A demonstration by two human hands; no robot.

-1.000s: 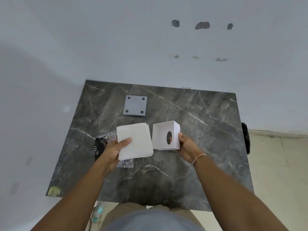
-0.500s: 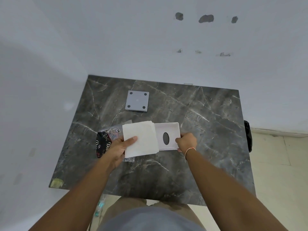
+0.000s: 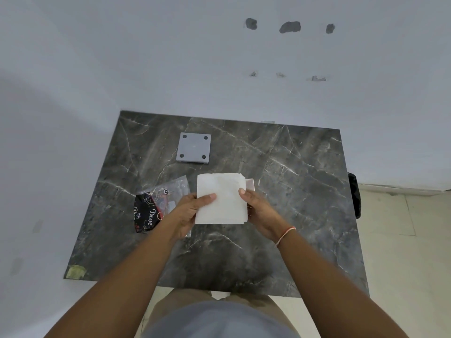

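A stack of white tissues [image 3: 220, 198] sits over the middle of the dark marble table [image 3: 292, 191]. My left hand [image 3: 188, 212] grips its left edge, thumb on top. My right hand [image 3: 258, 211] holds its right edge, thumb on top. Under the stack lies a white box [image 3: 251, 183] almost wholly hidden; only its far right corner shows. Whether my right hand also holds the box cannot be told.
A grey square plate [image 3: 194, 151] with four holes lies toward the table's back. A clear plastic wrapper with a black printed part [image 3: 156, 203] lies left of my left hand. A dark object [image 3: 355, 196] hangs at the table's right edge. The wall stands right behind the table.
The tissue stack has moved right, from beside the box to on top of it. The box was tipped flat and is now covered. My right thumb has come onto the stack.
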